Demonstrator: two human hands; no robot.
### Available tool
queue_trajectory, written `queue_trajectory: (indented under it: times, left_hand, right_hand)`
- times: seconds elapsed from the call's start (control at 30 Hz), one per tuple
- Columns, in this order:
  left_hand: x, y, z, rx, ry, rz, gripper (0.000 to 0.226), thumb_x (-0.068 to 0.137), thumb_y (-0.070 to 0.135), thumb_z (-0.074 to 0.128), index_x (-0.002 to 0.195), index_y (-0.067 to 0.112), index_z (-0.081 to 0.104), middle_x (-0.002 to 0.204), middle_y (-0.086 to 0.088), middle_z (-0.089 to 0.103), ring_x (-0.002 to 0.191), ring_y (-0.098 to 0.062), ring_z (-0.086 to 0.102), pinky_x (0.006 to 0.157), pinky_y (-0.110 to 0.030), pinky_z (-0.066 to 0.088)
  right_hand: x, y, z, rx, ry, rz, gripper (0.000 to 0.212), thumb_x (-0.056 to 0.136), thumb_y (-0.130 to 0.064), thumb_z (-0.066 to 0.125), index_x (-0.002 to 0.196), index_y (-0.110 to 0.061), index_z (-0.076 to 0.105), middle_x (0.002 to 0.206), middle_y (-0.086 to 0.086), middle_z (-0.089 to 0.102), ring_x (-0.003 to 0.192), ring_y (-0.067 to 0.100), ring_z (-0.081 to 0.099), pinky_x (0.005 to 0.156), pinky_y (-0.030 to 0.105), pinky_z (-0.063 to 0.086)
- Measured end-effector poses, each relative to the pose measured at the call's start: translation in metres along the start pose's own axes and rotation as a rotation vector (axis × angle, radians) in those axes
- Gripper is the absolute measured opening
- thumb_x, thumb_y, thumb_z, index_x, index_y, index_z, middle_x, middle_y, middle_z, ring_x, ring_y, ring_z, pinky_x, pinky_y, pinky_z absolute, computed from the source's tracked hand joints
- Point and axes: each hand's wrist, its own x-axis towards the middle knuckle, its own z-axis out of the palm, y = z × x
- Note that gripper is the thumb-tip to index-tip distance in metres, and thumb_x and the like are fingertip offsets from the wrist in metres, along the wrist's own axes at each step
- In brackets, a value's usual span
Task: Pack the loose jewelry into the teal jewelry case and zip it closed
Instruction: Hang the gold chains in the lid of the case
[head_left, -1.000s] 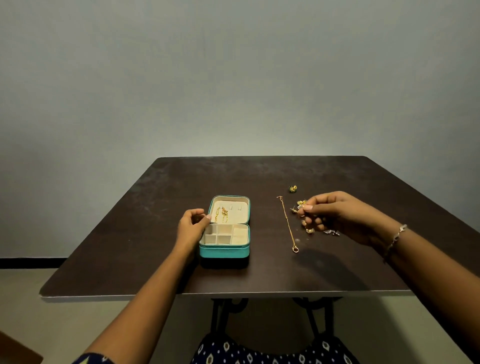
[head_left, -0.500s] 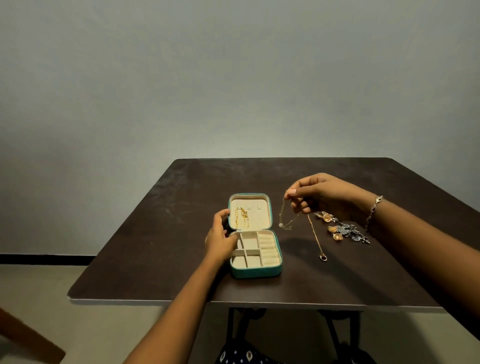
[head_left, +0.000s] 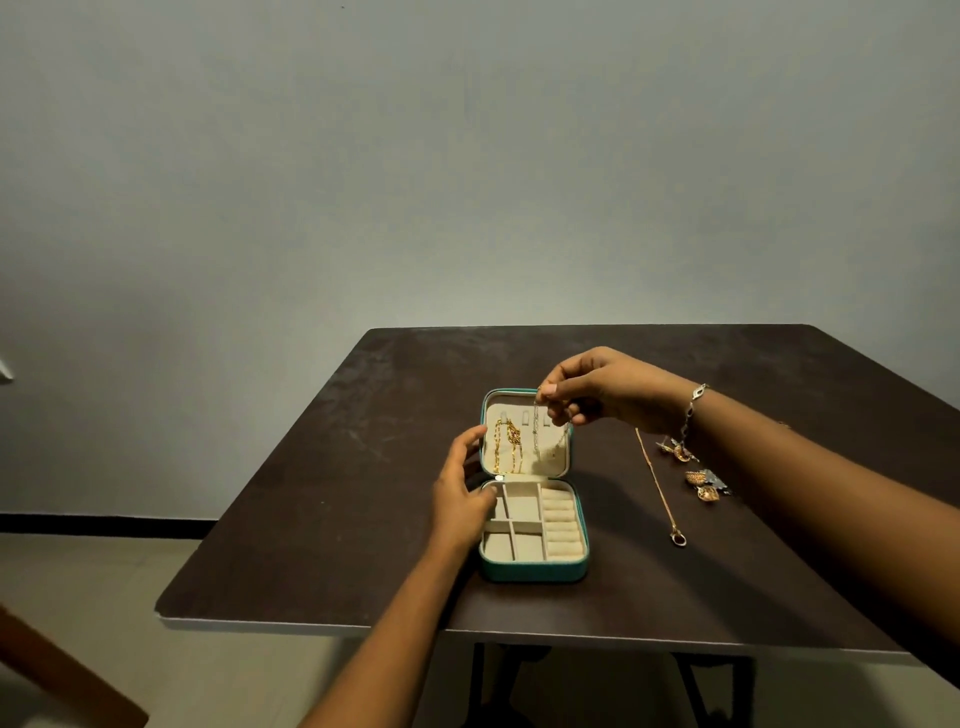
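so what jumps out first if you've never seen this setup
The open teal jewelry case sits in the middle, a gold chain hanging in its upright cream lid. Above the lid the right hand pinches a thin silvery chain, while the left hand rests at the case's left edge. More loose jewelry lies on the table to the right.

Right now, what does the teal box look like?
The teal box lies open on the dark table, lid standing up behind. Its lining is cream: square pockets left, ring rolls right. A gold chain hangs in the lid. The left hand touches its left side; the right hand dangles a thin chain before the lid.
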Motion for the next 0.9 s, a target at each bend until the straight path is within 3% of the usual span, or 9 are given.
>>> queue_trajectory:
  times: [0.13,0.23,0.4,0.57,0.67,0.8,0.9]
  left_hand:
    - [0.000,-0.001,0.000,-0.009,0.003,0.022,0.058,0.078,-0.017,0.053,0.120,0.022,0.048,0.112,0.012,0.050,0.097,0.011,0.048,0.073,-0.002,0.044]
    - [0.001,-0.002,0.001,-0.029,0.011,0.024,0.057,0.077,-0.017,0.054,0.116,0.024,0.050,0.112,0.011,0.053,0.098,0.007,0.052,0.075,-0.004,0.046]
    - [0.003,-0.008,0.002,-0.038,0.013,0.008,0.058,0.078,-0.015,0.056,0.119,0.026,0.049,0.112,0.009,0.054,0.100,0.005,0.053,0.077,-0.009,0.049]
    - [0.003,-0.009,0.003,-0.070,0.011,0.013,0.058,0.078,-0.017,0.054,0.120,0.022,0.050,0.116,0.004,0.055,0.101,0.001,0.054,0.075,-0.009,0.049]
    - [0.003,-0.008,0.004,-0.084,0.011,0.024,0.058,0.077,-0.018,0.054,0.120,0.021,0.050,0.114,0.005,0.056,0.101,0.001,0.055,0.074,-0.009,0.049]
    - [0.002,-0.008,0.004,-0.096,0.004,0.028,0.058,0.077,-0.019,0.054,0.120,0.020,0.050,0.111,0.008,0.056,0.099,0.002,0.055,0.073,-0.008,0.048]
    - [0.003,-0.009,0.004,-0.099,0.002,0.023,0.058,0.077,-0.018,0.055,0.120,0.020,0.050,0.113,0.007,0.057,0.101,0.000,0.056,0.073,-0.010,0.049]
  right_hand:
    - [0.007,0.002,0.005,-0.045,-0.016,-0.010,0.013,0.091,-0.010,0.052,0.088,-0.005,0.064,0.073,0.005,0.063,0.057,0.005,0.056,0.057,0.016,0.045]
    - [0.013,0.006,0.007,-0.131,0.003,-0.034,0.011,0.089,-0.011,0.055,0.085,-0.008,0.065,0.075,0.003,0.065,0.067,0.008,0.058,0.060,0.016,0.047]
    - [0.024,0.018,0.012,-0.305,0.135,-0.113,0.010,0.087,-0.014,0.059,0.082,-0.010,0.066,0.076,0.001,0.065,0.072,0.008,0.060,0.068,0.018,0.048]
    - [0.034,0.027,0.017,-0.508,0.273,-0.191,0.013,0.087,-0.018,0.060,0.093,-0.008,0.067,0.087,0.005,0.069,0.082,0.012,0.062,0.076,0.022,0.049]
    - [0.037,0.032,0.020,-0.591,0.354,-0.247,0.015,0.088,-0.019,0.058,0.096,-0.010,0.067,0.095,0.005,0.068,0.084,0.010,0.058,0.068,0.014,0.044]
    - [0.045,0.039,0.023,-0.769,0.434,-0.323,0.017,0.088,-0.022,0.059,0.099,-0.013,0.068,0.100,0.004,0.063,0.097,0.016,0.053,0.078,0.026,0.044]
    - [0.049,0.044,0.026,-0.867,0.486,-0.383,0.019,0.087,-0.022,0.060,0.102,-0.014,0.068,0.104,0.004,0.056,0.101,0.017,0.045,0.076,0.025,0.040]
